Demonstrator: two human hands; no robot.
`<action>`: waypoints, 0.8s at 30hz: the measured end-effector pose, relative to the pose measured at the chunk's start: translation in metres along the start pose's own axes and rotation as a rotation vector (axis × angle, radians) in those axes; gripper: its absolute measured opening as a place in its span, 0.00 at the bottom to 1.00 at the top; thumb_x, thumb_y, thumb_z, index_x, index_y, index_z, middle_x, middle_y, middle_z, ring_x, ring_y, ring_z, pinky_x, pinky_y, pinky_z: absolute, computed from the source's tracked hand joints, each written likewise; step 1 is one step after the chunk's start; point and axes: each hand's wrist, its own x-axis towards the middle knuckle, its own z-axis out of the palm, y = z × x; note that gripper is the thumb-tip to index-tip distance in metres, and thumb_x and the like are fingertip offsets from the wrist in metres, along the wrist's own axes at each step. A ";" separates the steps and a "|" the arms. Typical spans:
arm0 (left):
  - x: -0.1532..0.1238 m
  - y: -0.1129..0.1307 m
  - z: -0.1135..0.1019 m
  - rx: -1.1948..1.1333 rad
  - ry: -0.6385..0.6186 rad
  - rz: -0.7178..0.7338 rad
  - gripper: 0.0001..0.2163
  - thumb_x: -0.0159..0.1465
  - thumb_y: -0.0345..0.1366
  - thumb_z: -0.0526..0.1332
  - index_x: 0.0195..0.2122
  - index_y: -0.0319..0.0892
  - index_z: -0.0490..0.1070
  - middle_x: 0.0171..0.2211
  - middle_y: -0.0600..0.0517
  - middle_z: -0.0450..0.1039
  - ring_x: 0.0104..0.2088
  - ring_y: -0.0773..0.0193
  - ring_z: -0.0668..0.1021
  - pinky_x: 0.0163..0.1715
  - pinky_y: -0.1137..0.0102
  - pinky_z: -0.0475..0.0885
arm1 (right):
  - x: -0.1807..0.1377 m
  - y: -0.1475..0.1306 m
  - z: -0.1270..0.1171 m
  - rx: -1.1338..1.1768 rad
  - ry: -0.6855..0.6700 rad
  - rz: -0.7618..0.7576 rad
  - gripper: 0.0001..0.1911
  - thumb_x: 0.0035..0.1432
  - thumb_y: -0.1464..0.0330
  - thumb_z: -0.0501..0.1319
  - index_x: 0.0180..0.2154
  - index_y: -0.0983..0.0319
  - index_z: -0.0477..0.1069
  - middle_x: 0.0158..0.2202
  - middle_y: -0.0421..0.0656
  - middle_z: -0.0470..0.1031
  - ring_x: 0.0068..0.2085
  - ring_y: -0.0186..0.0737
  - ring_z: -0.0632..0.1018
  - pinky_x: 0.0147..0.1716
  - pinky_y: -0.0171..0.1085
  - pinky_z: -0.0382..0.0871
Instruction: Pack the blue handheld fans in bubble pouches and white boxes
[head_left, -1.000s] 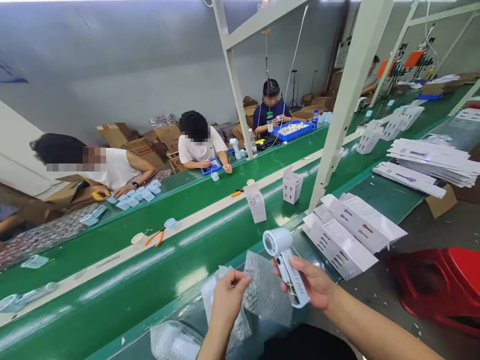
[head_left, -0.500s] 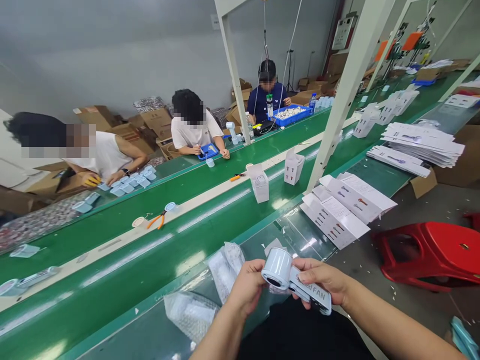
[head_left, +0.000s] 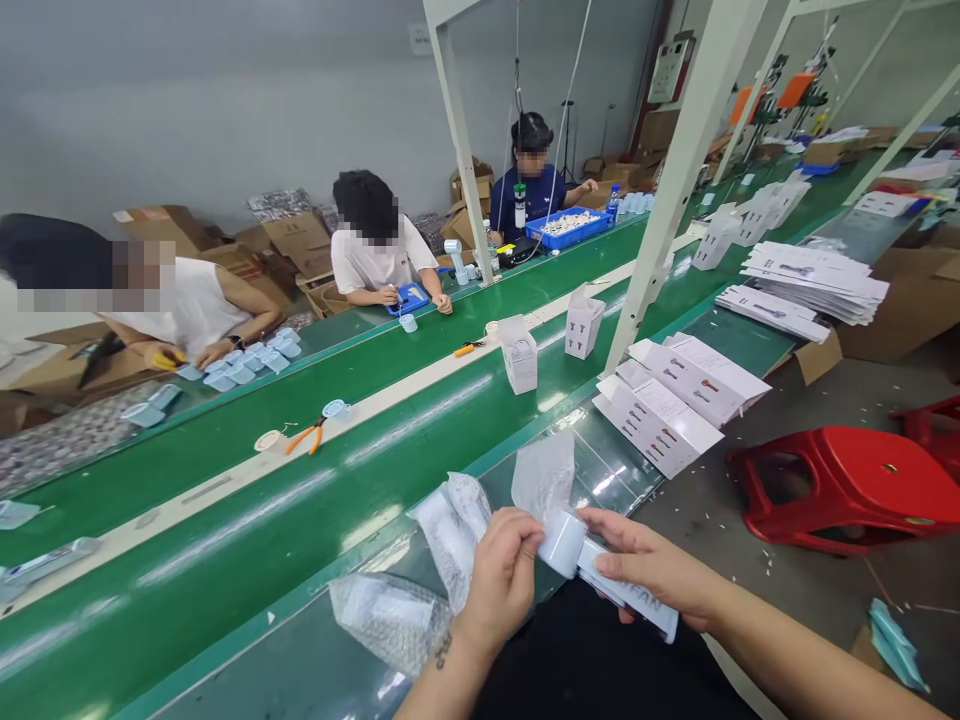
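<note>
You hold the handheld fan point(head_left: 564, 541) at the bubble-wrap bag point(head_left: 543, 476)
Your right hand point(head_left: 652, 572) grips its handle, steadying it; your left hand point(head_left: 501, 578) pinches the bag's mouth against the head.

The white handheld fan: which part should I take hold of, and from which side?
Take the fan by its handle, coming from the right, where the right hand wraps it. The handle is long, slim and flat-sided, and it slants down to the right with its end free. The round head is bulkier, and the left hand and the bubble bag crowd it.
</note>
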 end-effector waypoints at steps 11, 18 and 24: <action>-0.033 -0.012 0.011 0.350 0.001 0.206 0.11 0.63 0.22 0.53 0.37 0.44 0.69 0.31 0.49 0.74 0.32 0.61 0.75 0.34 0.68 0.72 | 0.000 0.018 0.008 0.040 0.203 -0.037 0.26 0.47 0.58 0.70 0.45 0.60 0.65 0.48 0.47 0.69 0.28 0.36 0.78 0.15 0.32 0.71; 0.010 -0.014 0.040 0.405 0.082 -0.156 0.09 0.64 0.30 0.53 0.30 0.43 0.70 0.27 0.49 0.75 0.30 0.58 0.77 0.31 0.65 0.72 | 0.015 0.005 0.011 -0.025 0.218 0.092 0.17 0.57 0.62 0.62 0.43 0.57 0.55 0.41 0.40 0.68 0.26 0.30 0.74 0.14 0.29 0.69; 0.009 -0.007 0.064 0.444 -0.096 0.201 0.13 0.63 0.25 0.48 0.33 0.42 0.71 0.29 0.47 0.75 0.32 0.58 0.74 0.35 0.64 0.70 | 0.022 -0.017 -0.026 0.089 0.266 0.179 0.24 0.58 0.71 0.59 0.53 0.58 0.52 0.31 0.39 0.71 0.22 0.36 0.75 0.12 0.31 0.68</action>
